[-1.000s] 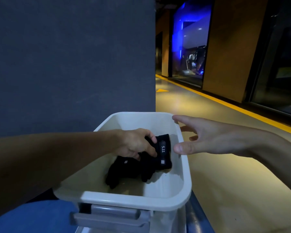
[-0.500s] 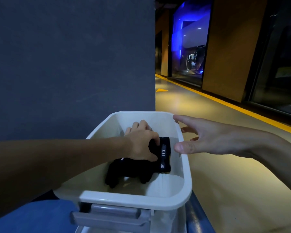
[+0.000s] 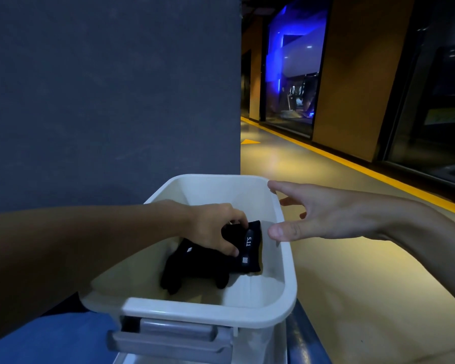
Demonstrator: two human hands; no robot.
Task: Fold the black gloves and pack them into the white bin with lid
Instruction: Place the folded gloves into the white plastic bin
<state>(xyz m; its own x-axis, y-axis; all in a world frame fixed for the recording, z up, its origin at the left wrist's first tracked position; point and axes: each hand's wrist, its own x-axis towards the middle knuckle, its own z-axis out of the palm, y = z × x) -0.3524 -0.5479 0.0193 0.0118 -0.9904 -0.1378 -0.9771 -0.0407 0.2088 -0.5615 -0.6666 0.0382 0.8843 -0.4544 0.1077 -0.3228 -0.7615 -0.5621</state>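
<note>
While grey wall [image 3: 111, 88] backs white bin [image 3: 200, 310], floor [image 3: 352, 271] gleams.

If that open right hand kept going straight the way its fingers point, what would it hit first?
Probably the right rim of the white bin, just ahead of the right hand. If it passes above that, next come the black gloves and the left hand gripping them. Depth is unclear.

Single wide-angle view from a camera worn on the person's head, facing forward and tilted down. It sits close: the white rectangular plastic bin [image 3: 195, 310] fills the near centre, almost under the lens. The dark grey flat wall [image 3: 111, 88] blocks the far left, and the glossy yellowish corridor floor [image 3: 339, 271] recedes far right.
</note>
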